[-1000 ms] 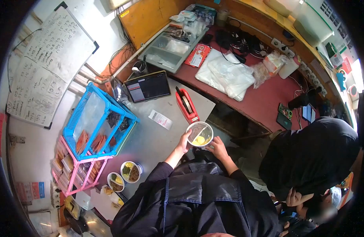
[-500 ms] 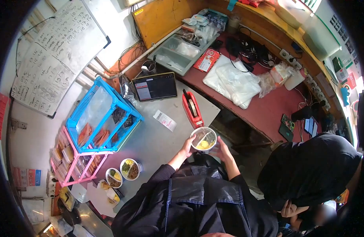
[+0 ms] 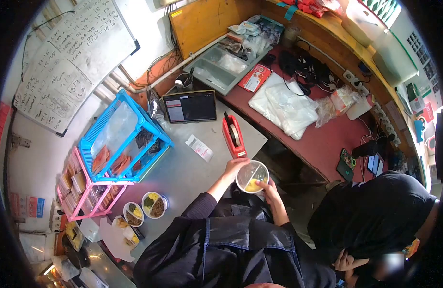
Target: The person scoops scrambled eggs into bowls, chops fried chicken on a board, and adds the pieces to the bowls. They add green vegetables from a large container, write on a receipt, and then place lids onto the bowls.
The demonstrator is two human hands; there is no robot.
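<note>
A round white bowl [image 3: 252, 176] with a divider and something yellow in its lower part is held in front of my body. My left hand [image 3: 235, 169] is at its upper left rim, close to the red tape dispenser [image 3: 234, 137]. On the bowl's right side is my right hand [image 3: 271, 192], its thumb over the rim near the yellow food. A printed paper label [image 3: 199, 148] lies on the grey table. Two more bowls of food, a larger one [image 3: 154, 205] and a smaller one [image 3: 133, 214], stand to the left.
Blue rack [image 3: 130, 139] and pink rack [image 3: 94, 197] stand at left. A tablet [image 3: 190, 106] is behind the label. Plastic bags [image 3: 288, 105] lie on the red table [image 3: 322, 149]. Another person [image 3: 370, 216] is at the right. An open food box [image 3: 127, 233] sits lower left.
The bowl has moved slightly right and down. My left hand has shifted up to its upper rim, beside the dispenser, and my right hand has closed onto the right edge.
</note>
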